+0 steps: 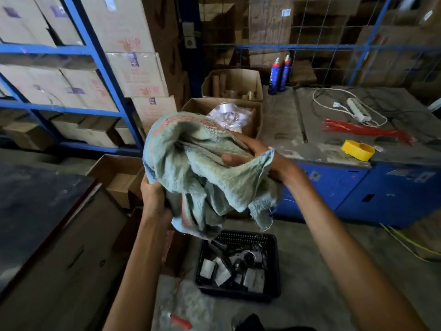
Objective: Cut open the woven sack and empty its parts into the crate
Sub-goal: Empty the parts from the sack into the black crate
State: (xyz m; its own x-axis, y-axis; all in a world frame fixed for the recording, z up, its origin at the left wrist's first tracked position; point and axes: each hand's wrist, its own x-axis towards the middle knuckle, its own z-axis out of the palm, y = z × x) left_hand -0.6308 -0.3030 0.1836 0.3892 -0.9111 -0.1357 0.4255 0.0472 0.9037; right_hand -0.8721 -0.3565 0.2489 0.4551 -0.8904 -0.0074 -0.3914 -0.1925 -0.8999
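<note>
Here left hand (154,197) and right hand (250,151), fingers curled, grip one woven sack (202,168) above one crate (245,238).

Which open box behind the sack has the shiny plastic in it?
The nearer box, directly behind the sack; the farther box holds cardboard tubes instead.

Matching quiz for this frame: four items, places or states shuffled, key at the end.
Items
1. woven sack
2. crate
3. yellow tape roll
4. spray cans

Places or states
A. standing upright at the back of the bench
B. on the floor, with parts inside
C. gripped by the left hand and right hand, held above the floor
D. lying near the front edge of the bench

Pairs: 1-C, 2-B, 3-D, 4-A
</note>
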